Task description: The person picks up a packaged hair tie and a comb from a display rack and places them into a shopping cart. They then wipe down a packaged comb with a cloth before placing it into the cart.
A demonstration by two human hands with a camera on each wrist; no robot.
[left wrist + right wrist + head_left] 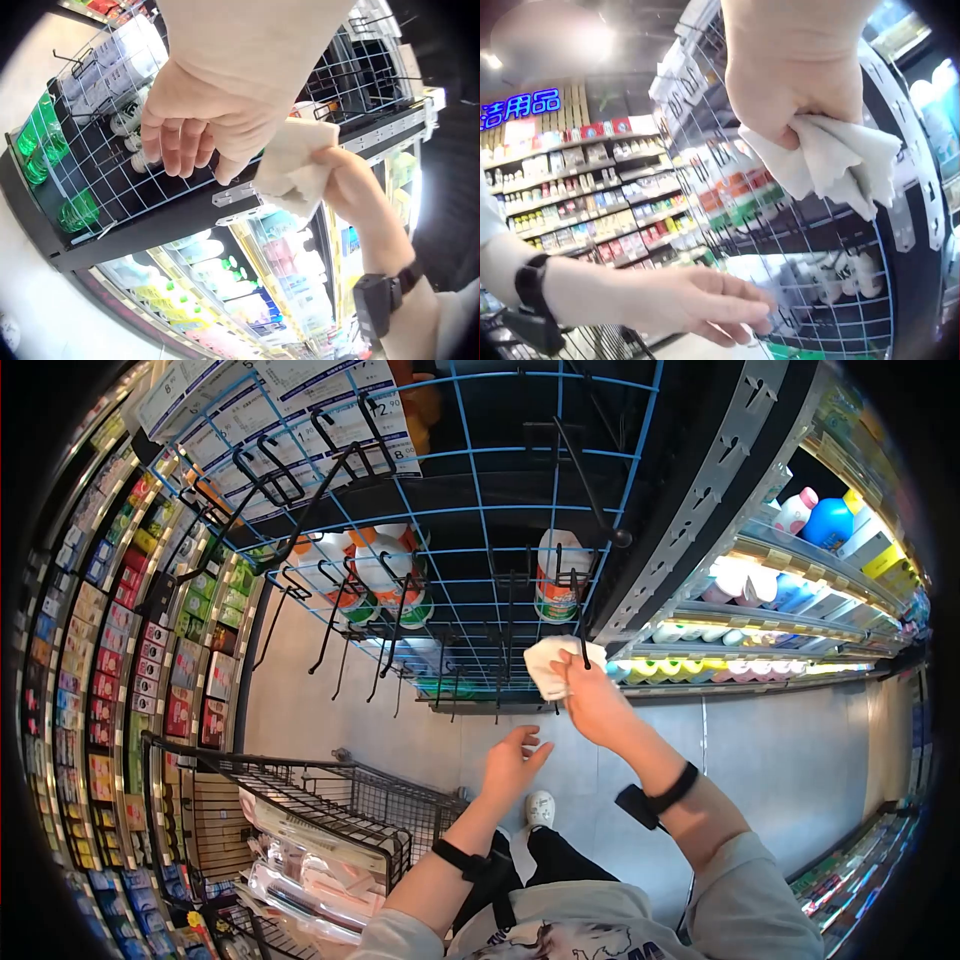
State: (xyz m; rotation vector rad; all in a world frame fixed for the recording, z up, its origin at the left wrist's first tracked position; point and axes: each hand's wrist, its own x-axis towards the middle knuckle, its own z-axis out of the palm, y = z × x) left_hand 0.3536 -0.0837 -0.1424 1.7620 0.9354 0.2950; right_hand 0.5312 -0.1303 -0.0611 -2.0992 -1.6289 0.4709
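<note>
My right hand [590, 695] grips a folded white cloth [548, 663] beside the lower right part of a blue wire grid [480, 510]. In the right wrist view the cloth [832, 161] hangs from the curled fingers of that hand [799, 82], in front of the grid's edge. The left hand [513, 765] holds nothing and is lower and to the left, its fingers loosely bent. The left wrist view shows this hand [214, 120] over the grid, with the cloth [296, 161] and right hand [352, 187] beyond it. Black hooks [383, 625] stick out from the grid.
A wire shopping cart [330, 775] with packages [310, 885] stands at the lower left. Bottles [557, 575] stand behind the grid. Lit shelves of bottles [740, 585] are on the right, and shelves of boxed goods [130, 630] on the left. Price sheets [290, 420] hang at the top.
</note>
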